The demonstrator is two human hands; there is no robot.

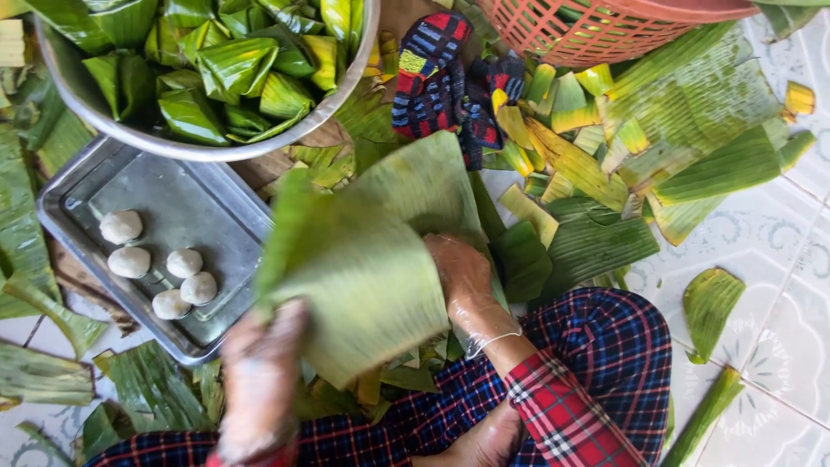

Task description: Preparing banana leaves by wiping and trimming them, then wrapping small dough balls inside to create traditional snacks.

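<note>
A broad green banana leaf piece (367, 259) is spread in front of me, over my lap. My right hand (462, 272), in a thin clear plastic glove, grips its right edge. My left hand (259, 380), blurred and also gloved, holds the leaf's lower left edge. A rectangular metal tray (186, 203) to the left carries several white dough balls (169, 272). Above it stands a large metal bowl (346, 82) filled with folded green leaf parcels (229, 65).
Loose banana leaf strips (605, 164) and scraps cover the tiled floor (778, 259) to the right and left. An orange plastic basket (596, 30) sits at the top right. A colourful patterned cloth (441, 73) lies near the bowl. My plaid-clothed knee (605, 346) is lower right.
</note>
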